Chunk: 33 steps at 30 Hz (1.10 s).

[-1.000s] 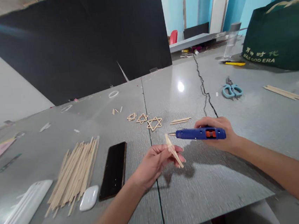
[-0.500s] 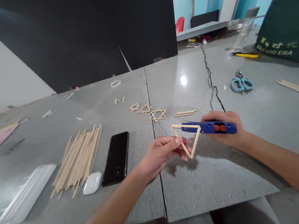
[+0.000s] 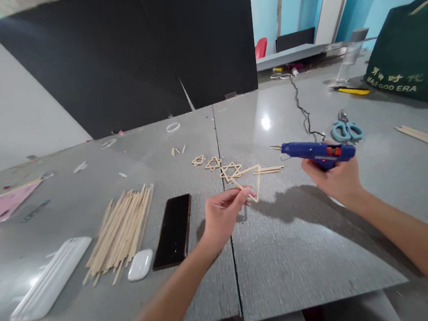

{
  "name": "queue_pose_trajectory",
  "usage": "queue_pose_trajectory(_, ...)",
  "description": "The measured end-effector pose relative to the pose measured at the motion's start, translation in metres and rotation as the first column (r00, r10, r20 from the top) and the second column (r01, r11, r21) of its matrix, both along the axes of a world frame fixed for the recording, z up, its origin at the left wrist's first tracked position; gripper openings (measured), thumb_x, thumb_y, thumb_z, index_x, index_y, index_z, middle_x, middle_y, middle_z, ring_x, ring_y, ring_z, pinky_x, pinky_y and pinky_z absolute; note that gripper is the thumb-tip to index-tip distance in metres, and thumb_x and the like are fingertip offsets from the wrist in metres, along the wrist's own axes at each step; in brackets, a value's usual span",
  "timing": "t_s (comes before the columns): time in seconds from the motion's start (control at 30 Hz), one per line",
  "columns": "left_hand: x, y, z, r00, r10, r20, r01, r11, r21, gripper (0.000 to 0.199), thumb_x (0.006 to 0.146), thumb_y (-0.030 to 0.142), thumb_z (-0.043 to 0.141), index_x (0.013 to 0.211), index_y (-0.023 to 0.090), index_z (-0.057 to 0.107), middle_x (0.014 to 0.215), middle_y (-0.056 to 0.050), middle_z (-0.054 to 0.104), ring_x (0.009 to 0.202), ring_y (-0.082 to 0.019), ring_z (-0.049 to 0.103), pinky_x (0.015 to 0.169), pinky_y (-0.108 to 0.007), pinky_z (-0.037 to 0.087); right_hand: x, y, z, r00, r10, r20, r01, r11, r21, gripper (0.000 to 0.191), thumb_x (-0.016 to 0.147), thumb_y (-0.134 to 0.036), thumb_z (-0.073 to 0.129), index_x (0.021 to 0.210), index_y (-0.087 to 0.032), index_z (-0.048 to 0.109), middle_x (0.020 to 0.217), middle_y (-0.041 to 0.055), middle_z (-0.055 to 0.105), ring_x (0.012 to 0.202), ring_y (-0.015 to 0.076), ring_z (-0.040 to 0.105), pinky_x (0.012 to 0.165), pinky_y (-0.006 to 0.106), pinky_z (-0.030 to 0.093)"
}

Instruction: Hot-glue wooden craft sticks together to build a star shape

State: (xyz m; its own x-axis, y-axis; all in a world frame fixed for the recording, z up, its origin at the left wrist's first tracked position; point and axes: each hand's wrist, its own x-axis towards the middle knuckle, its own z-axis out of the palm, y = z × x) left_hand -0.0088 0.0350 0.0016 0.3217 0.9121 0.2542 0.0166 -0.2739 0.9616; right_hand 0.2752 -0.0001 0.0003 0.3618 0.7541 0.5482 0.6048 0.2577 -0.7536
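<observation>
Between the fingertips of my left hand (image 3: 224,212) is a triangle of thin wooden sticks (image 3: 258,182), pinched near its lower corner and held above the table. My right hand (image 3: 339,181) is wrapped round the grip of a blue glue gun (image 3: 311,151), whose metal nozzle points left, apart from the triangle. Behind the triangle lie three six-pointed stick stars, a small one (image 3: 199,160), a middle one (image 3: 213,164) and a larger one (image 3: 231,171) partly overlapped by the triangle. A few loose sticks (image 3: 273,169) rest just right of them.
Left of my left arm lie a black phone (image 3: 172,231), a white case (image 3: 140,265), a pile of wooden sticks (image 3: 120,232) and a white holder (image 3: 51,279). Blue-handled scissors (image 3: 346,130), a yellow cutter (image 3: 353,90), more sticks (image 3: 423,137) and a dark green bag (image 3: 408,56) are at right.
My right hand has lifted the glue gun up and right, away from the triangle. My left hand has moved the triangle slightly left and turned it. The view has shifted a little.
</observation>
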Motion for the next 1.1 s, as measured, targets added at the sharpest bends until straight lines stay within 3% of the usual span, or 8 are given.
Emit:
queue_pose_trajectory(0.1,0.001,0.003,-0.005,0.993,0.107,-0.053,-0.090,0.961,0.261,0.023,0.097,0.033,0.079,0.077,0.023,0.084,0.083,-0.003,0.083,0.086,-0.018,0.081,0.073,-0.025,0.063,-0.010,-0.002,0.003,0.997,0.059,-0.059,-0.055,0.997,0.053,0.023,0.083,-0.035,0.074,0.072,-0.025,0.058,0.061,-0.0003,0.056,0.056,0.0184,0.053,0.054,0.032,0.046)
queue_pose_trajectory(0.27,0.002,0.001,-0.008,0.984,0.164,-0.074,-0.105,0.858,0.503,0.021,0.098,0.021,0.077,0.078,0.020,0.080,0.081,-0.003,0.083,0.079,-0.019,0.082,0.074,-0.028,0.067,-0.034,-0.010,-0.005,0.951,0.270,-0.153,-0.277,0.961,-0.024,0.024,0.079,-0.033,0.072,0.068,-0.024,0.053,0.061,-0.0008,0.053,0.059,0.0173,0.051,0.056,0.030,0.046)
queue_pose_trajectory(0.47,-0.002,-0.001,-0.010,0.984,0.147,-0.097,-0.056,0.783,0.620,0.009,0.098,0.015,0.079,0.098,0.021,0.085,0.097,-0.004,0.086,0.086,-0.020,0.085,0.077,-0.030,0.072,-0.042,-0.014,-0.006,0.879,0.367,-0.305,-0.429,0.888,-0.167,0.020,0.075,-0.032,0.069,0.066,-0.022,0.054,0.061,-0.0016,0.048,0.059,0.0141,0.042,0.054,0.028,0.038)
queue_pose_trajectory(0.6,-0.005,0.000,-0.009,0.985,0.136,-0.104,-0.019,0.688,0.726,0.023,0.096,0.008,0.079,0.113,0.022,0.085,0.109,-0.006,0.086,0.095,-0.021,0.084,0.085,-0.031,0.072,-0.038,-0.016,-0.007,0.814,0.481,-0.325,-0.561,0.796,-0.228,0.013,0.074,-0.026,0.064,0.066,-0.021,0.055,0.062,-0.0015,0.049,0.059,0.0134,0.043,0.054,0.027,0.035)
queue_pose_trajectory(0.77,-0.007,0.004,-0.008,0.988,0.151,-0.040,-0.058,0.589,0.806,0.044,0.089,-0.001,0.082,0.125,0.025,0.082,0.119,-0.006,0.084,0.106,-0.020,0.083,0.096,-0.032,0.071,-0.036,-0.018,-0.011,0.766,0.562,-0.313,-0.639,0.717,-0.278,0.011,0.074,-0.025,0.063,0.067,-0.022,0.056,0.061,-0.0012,0.049,0.058,0.0141,0.045,0.052,0.027,0.036)
queue_pose_trajectory(0.87,-0.008,0.005,-0.009,0.987,0.157,-0.032,-0.060,0.547,0.835,0.046,0.089,-0.001,0.083,0.126,0.025,0.081,0.122,-0.005,0.083,0.106,-0.021,0.083,0.096,-0.034,0.071,-0.037,-0.019,-0.008,0.756,0.569,-0.324,-0.652,0.699,-0.293,0.011,0.073,-0.028,0.065,0.068,-0.022,0.056,0.062,-0.0006,0.050,0.058,0.0150,0.045,0.052,0.028,0.038)
queue_pose_trajectory(1.1,-0.009,0.004,-0.011,0.983,0.180,-0.041,-0.059,0.515,0.855,0.043,0.088,0.002,0.086,0.125,0.024,0.081,0.124,-0.005,0.083,0.106,-0.021,0.083,0.094,-0.036,0.072,-0.038,-0.020,-0.004,0.737,0.591,-0.327,-0.674,0.673,-0.303,0.014,0.074,-0.030,0.065,0.069,-0.023,0.054,0.063,-0.0016,0.045,0.059,0.0146,0.042,0.052,0.028,0.034)
